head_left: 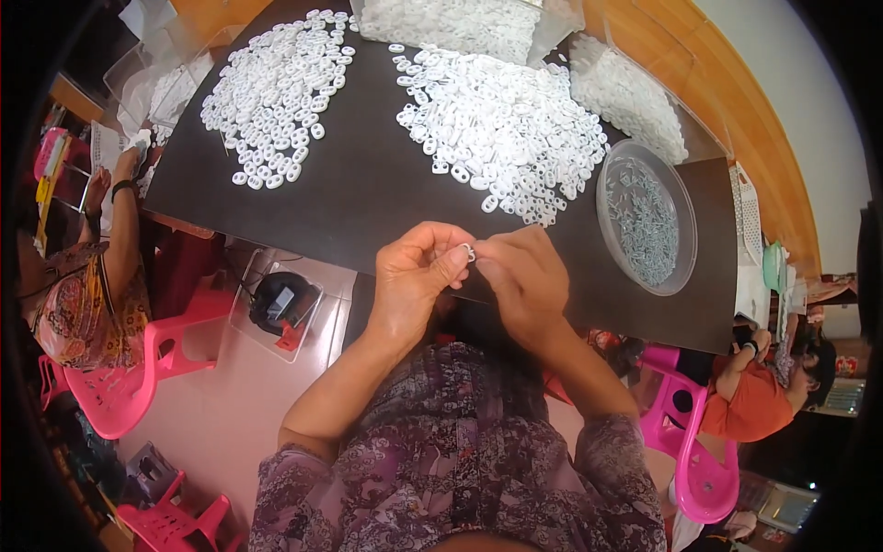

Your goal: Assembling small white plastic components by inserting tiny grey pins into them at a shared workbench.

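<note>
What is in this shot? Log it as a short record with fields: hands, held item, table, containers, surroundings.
hands: left hand and right hand meet at the near table edge, fingertips together
held item: one small white ring pinched between both hands
table: dark table with two loose piles, left pile and right pile, of white rings
containers: clear round bowl of small grey metal parts; clear bins of white pieces at the far edge
surroundings: pink chairs; other people seated at left and right
</note>
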`<state>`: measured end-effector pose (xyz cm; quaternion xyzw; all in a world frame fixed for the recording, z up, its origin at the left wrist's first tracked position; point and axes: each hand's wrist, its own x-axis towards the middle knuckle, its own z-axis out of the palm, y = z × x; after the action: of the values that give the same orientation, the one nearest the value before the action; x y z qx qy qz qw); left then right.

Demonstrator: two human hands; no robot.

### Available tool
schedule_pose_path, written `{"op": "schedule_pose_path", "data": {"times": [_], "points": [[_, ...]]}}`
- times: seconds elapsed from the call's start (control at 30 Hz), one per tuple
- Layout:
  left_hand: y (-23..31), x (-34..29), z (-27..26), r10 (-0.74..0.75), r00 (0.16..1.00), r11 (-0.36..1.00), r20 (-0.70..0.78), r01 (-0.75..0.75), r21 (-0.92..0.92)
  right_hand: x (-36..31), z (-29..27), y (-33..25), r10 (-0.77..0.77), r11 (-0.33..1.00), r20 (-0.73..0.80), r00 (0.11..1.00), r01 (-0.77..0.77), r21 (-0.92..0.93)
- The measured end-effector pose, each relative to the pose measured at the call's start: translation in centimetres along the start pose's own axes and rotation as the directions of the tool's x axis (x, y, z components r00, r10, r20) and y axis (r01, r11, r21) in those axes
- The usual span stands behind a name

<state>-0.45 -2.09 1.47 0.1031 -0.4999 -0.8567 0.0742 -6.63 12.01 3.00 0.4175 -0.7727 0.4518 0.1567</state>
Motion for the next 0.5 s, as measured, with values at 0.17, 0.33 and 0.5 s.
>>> {"op": "schedule_pose_path", "data": {"times": [0.17,0.33,0.5], "points": [[-0.2,-0.2,-0.9,-0.048,0.999,0.998,0.004,0.048,-0.049,0.1,0.2,0.3,-0.092,0.992,0.071,0.993,0.097,-0.079],[0.0,-0.4,-1.3,-0.036,0.999,0.998,0.000,0.035,-0.056,1.4,-0.5,2.9,-0.003,0.971,0.048,0.999,0.015,-0.238],[0.0,-0.5,-1.8,-0.004,1.000,0.997,0.009,0.005,-0.078,3.6,0.5,4.6,-0.007,0.939,0.068,0.998,0.031,-0.344]]}}
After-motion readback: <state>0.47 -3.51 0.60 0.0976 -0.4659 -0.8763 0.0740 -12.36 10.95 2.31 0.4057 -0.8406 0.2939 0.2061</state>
